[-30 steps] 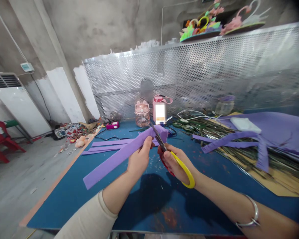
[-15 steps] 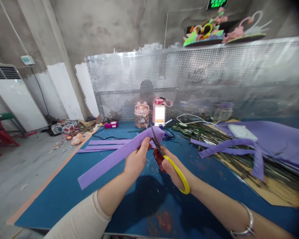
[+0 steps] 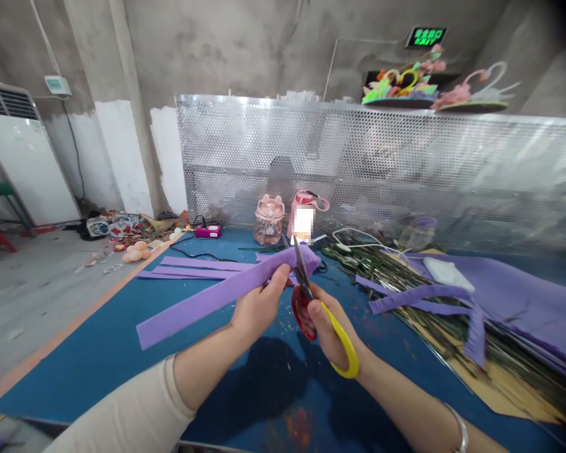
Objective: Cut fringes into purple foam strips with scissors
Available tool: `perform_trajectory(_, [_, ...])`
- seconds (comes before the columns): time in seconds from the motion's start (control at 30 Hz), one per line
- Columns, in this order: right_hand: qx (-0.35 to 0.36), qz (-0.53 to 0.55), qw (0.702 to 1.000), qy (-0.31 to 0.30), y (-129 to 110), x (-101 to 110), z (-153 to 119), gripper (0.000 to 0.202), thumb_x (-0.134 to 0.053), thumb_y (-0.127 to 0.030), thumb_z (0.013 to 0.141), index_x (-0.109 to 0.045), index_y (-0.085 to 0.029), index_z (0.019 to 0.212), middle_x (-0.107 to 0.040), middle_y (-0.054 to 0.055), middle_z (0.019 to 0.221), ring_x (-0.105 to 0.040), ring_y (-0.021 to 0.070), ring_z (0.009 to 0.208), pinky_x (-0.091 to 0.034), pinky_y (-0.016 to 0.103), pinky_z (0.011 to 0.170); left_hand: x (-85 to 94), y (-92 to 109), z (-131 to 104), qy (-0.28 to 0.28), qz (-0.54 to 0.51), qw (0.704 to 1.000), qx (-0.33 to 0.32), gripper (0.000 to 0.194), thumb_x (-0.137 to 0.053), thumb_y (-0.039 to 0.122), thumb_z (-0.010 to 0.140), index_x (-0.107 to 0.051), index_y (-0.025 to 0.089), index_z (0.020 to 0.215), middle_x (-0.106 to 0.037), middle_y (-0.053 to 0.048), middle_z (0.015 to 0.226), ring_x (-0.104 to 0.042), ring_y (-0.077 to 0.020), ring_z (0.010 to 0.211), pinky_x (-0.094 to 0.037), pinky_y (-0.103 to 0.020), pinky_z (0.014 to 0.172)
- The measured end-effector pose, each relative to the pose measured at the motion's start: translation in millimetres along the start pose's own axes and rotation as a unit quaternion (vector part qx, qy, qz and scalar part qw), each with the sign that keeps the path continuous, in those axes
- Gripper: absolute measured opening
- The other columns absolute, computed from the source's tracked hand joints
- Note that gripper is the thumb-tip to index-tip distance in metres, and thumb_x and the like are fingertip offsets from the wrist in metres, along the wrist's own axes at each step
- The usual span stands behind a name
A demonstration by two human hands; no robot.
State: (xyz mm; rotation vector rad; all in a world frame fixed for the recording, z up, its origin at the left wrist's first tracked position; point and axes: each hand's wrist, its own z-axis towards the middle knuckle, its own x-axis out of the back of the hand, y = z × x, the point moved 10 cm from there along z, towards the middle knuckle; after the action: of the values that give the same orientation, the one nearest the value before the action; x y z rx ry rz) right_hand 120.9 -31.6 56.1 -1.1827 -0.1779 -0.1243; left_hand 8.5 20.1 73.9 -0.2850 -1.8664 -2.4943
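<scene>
My left hand [image 3: 263, 303] pinches a long purple strip [image 3: 207, 304] near its far end, thumb on top. The strip's free end slants down to the left above the table. My right hand [image 3: 332, 324] grips a pair of scissors [image 3: 338, 340] with one yellow and one red handle loop. The blades point away from me at the far end of the strip, just beyond my left thumb; whether they are cutting it I cannot tell. More flat purple strips [image 3: 188, 272] lie on the blue table behind my left hand.
A pink-lidded clear bottle [image 3: 268, 221] and a pink bottle [image 3: 296, 220] stand against the perforated metal panel [image 3: 382, 170]. On the right lie thin dark green stems [image 3: 405, 283], a curled purple strip [image 3: 476, 327] and a large purple sheet [image 3: 523, 283]. A magenta power box [image 3: 208, 231] sits at the back left.
My view has tilted slightly up and turned. The scissors have opened wider, their blades and handle loops further apart. My left hand still pinches the strip.
</scene>
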Motion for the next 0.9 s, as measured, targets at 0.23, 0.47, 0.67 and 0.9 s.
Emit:
perform_trajectory(0.23, [-0.046,0.038,0.998,0.013,12,2,-2,0.055,-0.05,-0.07,0.076,-0.051,-0.017,0.092,-0.024,-0.008,0.056,-0.02,0.0071,0.043,-0.02,0.021,0.036,-1.3,0,0,-0.003,-0.031,0.999,0.011,0.034,-0.048,0.045,0.081,-0.07,0.021,0.074,-0.07,-0.003,0.072,-0.065,-0.0182,0.074,-0.048,-0.029,0.078])
perform_trajectory(0.47, [-0.055,0.048,0.997,0.007,13,0,0,0.054,-0.049,-0.07,0.076,-0.048,-0.018,0.093,-0.024,-0.009,0.055,-0.019,0.0062,0.043,-0.017,0.02,0.036,-2.9,0,2,-0.015,-0.033,0.999,-0.033,0.027,-0.052,0.041,0.079,-0.071,0.023,0.076,-0.07,-0.002,0.073,-0.064,-0.0174,0.074,-0.047,-0.028,0.078])
perform_trajectory(0.67, [0.041,0.008,0.999,-0.03,-6,-5,0,0.06,-0.038,-0.074,0.078,-0.045,-0.02,0.104,-0.039,-0.002,0.07,-0.035,0.0113,0.054,-0.034,0.025,0.047,3.4,-5,4,0.019,-0.079,0.996,0.037,0.037,-0.049,0.048,0.08,-0.069,0.018,0.074,-0.069,-0.004,0.073,-0.064,-0.0178,0.074,-0.047,-0.028,0.076])
perform_trajectory(0.9, [0.041,-0.071,0.996,-0.043,-5,-6,0,0.06,-0.04,-0.073,0.078,-0.046,-0.021,0.109,-0.05,0.005,0.091,-0.047,0.0169,0.072,-0.04,0.026,0.058,8.0,-2,6,0.033,-0.053,0.998,0.005,0.039,-0.048,0.05,0.08,-0.069,0.018,0.075,-0.069,-0.004,0.071,-0.064,-0.0182,0.073,-0.046,-0.03,0.078])
